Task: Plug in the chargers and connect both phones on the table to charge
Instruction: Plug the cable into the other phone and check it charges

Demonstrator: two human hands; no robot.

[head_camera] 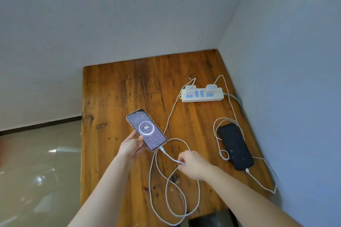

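A lit phone [146, 129] in a pale case shows a 96 charging ring. My left hand [131, 146] grips its near left edge and holds it tilted over the wooden table [118, 97]. A white cable [170, 158] is plugged into its bottom end, and my right hand [192, 165] pinches that cable a short way from the plug. A dark phone [235, 146] lies flat at the right with a second white cable [248, 171] in its near end. A white power strip [202, 94] at the back holds two white chargers, the left charger [190, 88] and the right charger [211, 88].
Walls close in the table at the back and right. The cables lie in loose loops across the table's middle and near edge [175, 199]. A glossy tiled floor [36, 171] lies to the left. Something dark [212, 219] sits under the near table edge.
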